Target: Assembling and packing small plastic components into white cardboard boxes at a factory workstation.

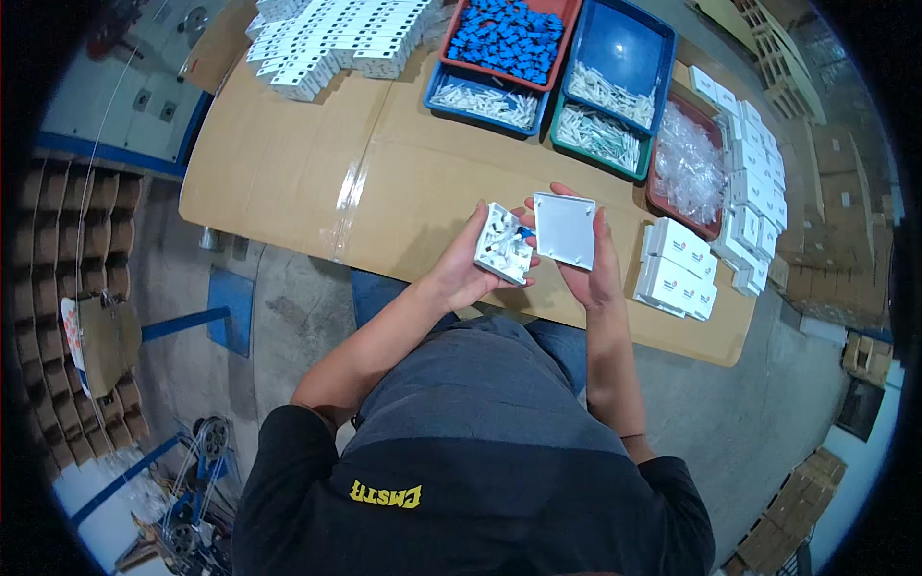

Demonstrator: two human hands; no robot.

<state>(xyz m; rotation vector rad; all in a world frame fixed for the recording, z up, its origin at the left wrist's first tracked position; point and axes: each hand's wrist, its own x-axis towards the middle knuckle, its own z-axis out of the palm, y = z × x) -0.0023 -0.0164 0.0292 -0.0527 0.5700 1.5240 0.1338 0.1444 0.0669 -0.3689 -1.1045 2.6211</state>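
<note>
Above the table's near edge, my left hand (458,269) grips a small white box base (501,252) whose open side faces up. White and dark small parts show inside it, with a bit of blue at its right edge; their exact kind is too small to tell. My right hand (597,274) is closed around a square white cover (565,230), with its shallow hollow side turned up and small round marks at the corners. Base and cover are held side by side, nearly touching. Fingers of my right hand reach behind the cover toward the base.
The table is topped with cardboard (279,182). White boxes (346,38) stand in rows at the far left. Past my hands are a red tray (445,53) of blue parts, blue and green trays of white pieces, and a red tray of clear bags (687,158). White boxes (677,264) are stacked at right.
</note>
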